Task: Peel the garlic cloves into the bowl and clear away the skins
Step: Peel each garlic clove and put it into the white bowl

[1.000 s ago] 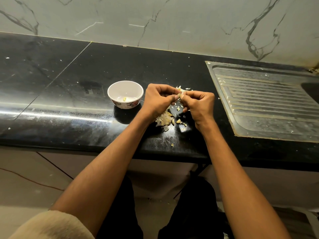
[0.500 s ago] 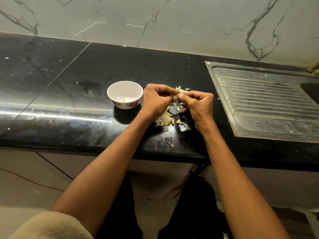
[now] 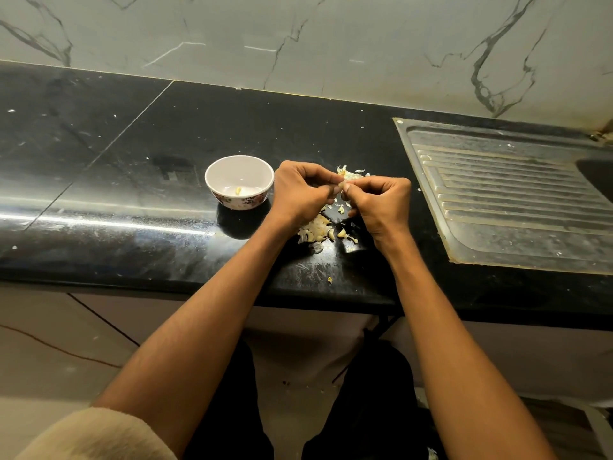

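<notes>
Basically no change over the last second: left hand [image 3: 303,190] and right hand [image 3: 381,202] still meet above the desk [image 3: 132,161], each grip pinched on one garlic clove [image 3: 340,185], so peeling continues. Bowl [image 3: 239,181], just left of the hands, holds one peeled piece. Skins [image 3: 315,230] and loose cloves litter the desk underneath.

Black stone counter [image 3: 109,167], steel drainboard [image 3: 517,207] at right, marble-veined wall [image 3: 331,38] behind.
</notes>
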A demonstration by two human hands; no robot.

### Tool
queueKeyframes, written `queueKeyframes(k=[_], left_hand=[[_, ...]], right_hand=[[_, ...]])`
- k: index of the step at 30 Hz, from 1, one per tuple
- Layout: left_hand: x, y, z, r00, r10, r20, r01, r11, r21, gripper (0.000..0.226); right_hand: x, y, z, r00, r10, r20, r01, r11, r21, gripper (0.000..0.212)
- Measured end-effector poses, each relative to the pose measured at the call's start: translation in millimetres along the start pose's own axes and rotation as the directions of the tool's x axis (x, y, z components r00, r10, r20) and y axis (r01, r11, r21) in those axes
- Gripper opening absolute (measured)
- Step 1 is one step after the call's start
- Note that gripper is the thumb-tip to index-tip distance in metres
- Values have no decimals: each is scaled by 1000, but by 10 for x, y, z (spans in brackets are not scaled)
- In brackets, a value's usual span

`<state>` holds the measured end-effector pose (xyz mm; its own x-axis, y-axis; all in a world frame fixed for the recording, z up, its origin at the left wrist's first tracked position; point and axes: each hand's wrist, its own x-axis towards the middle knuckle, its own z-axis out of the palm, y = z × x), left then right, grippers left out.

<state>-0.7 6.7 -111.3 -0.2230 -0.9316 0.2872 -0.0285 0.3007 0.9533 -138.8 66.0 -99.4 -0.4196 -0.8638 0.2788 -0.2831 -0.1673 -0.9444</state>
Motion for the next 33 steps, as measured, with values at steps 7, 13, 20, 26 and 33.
queueKeyframes(k=[7, 13, 20, 26, 33], left_hand=[[-14, 20, -8, 999, 20, 25, -20, 1000, 15, 12], [-10, 15, -9, 998, 12, 62, -11, 1000, -16, 13], [-7, 32, -2, 992, 18, 124, -5, 994, -105, 12], [-2, 41, 6, 995, -12, 97, 22, 994, -110, 11], [-24, 62, 2, 995, -13, 103, 23, 994, -103, 8]], right_hand=[[-13, -32, -6, 1000, 8, -3, -7, 999, 39, 28], [-3, -22, 12, 999, 30, -23, -29, 997, 67, 27], [-8, -35, 22, 997, 55, -56, -49, 993, 109, 6], [-14, -75, 28, 996, 78, -45, -68, 979, 194, 15], [2, -60, 42, 992, 116, -48, -104, 974, 202, 12]])
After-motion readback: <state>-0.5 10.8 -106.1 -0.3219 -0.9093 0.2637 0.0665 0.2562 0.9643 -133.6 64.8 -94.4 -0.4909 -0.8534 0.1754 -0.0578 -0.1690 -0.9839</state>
